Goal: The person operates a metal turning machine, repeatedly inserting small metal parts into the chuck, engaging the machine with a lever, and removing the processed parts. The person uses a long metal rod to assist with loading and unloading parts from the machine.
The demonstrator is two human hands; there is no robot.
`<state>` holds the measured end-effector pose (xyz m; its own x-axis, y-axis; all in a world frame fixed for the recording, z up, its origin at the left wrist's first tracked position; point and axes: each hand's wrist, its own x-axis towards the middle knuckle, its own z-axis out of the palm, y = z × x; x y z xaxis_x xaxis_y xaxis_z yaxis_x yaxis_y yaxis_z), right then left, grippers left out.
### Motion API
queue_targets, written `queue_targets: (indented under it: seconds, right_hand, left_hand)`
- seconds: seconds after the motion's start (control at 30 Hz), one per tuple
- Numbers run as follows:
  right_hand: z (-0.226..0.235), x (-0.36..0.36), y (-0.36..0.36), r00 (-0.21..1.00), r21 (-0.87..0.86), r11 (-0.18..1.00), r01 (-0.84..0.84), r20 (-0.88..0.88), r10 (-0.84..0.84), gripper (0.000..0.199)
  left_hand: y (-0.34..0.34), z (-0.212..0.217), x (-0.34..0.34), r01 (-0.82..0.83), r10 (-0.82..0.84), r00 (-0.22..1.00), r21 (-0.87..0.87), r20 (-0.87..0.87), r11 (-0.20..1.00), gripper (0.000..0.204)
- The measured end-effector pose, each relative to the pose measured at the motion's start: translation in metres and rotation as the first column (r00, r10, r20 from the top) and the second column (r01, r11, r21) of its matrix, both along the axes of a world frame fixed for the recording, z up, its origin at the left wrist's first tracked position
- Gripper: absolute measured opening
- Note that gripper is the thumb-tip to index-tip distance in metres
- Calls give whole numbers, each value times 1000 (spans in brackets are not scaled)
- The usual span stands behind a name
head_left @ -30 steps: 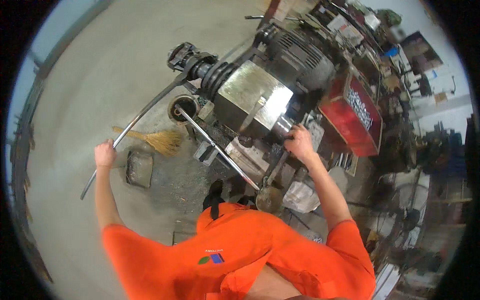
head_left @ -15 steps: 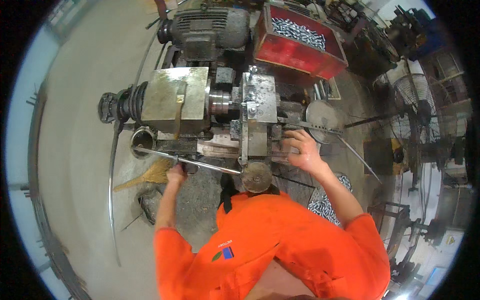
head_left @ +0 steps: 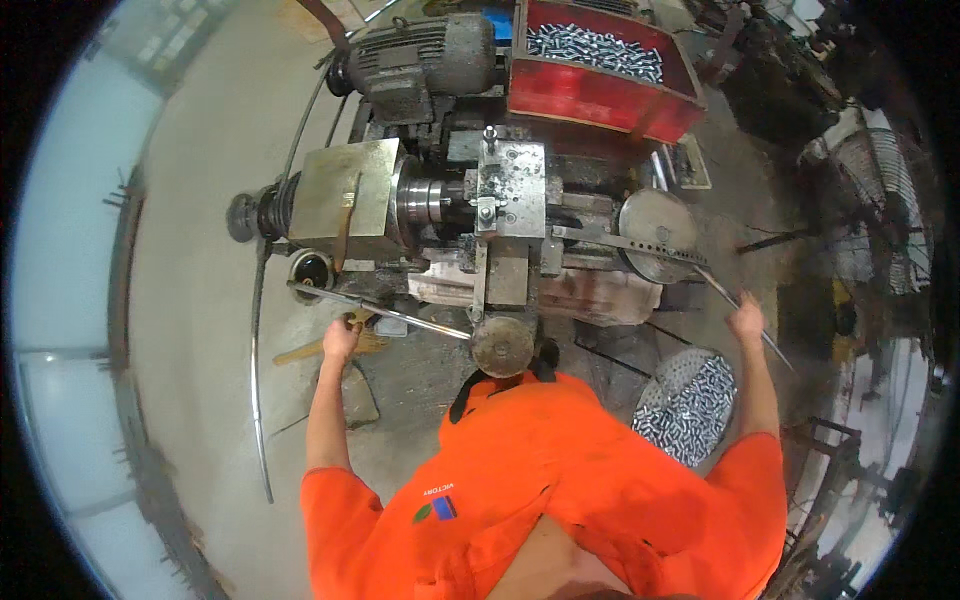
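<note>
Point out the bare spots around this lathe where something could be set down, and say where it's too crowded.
Free: the concrete floor left of the lathe, out past the curved rod. The flat top of the brass-coloured housing also looks bare. Crowded: the red bin full of metal parts, the perforated basket beside the right hand, and around the left hand on the long lever.

1 lathe (head_left: 480, 215), 1 red bin (head_left: 600, 95), 2 levers (head_left: 380, 312), 1 perforated basket (head_left: 690, 405)
</note>
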<state>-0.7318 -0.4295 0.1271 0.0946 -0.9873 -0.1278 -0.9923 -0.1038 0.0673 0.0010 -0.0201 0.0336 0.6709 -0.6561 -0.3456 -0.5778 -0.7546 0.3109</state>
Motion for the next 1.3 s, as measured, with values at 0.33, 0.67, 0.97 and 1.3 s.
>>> queue_targets:
  seconds: [0.33,0.67,0.97,1.3]
  right_hand:
    - [-50,-48,21,967,-5,969,248,-50,-248,33]
    - [-133,5,212,657,357,838,412,520,-545,36]
    - [-65,74,220,500,275,913,301,770,-397,16]
    - [-68,-22,126,943,116,984,134,292,-163,31]
  left_hand:
    - [-45,63,-36,-664,368,629,-226,-685,713,47]
    - [-90,37,-63,-782,447,619,-455,-646,426,21]
    - [-73,9,-46,-767,447,640,-488,-625,416,22]
    - [-53,9,-31,-790,606,612,-361,-508,495,35]
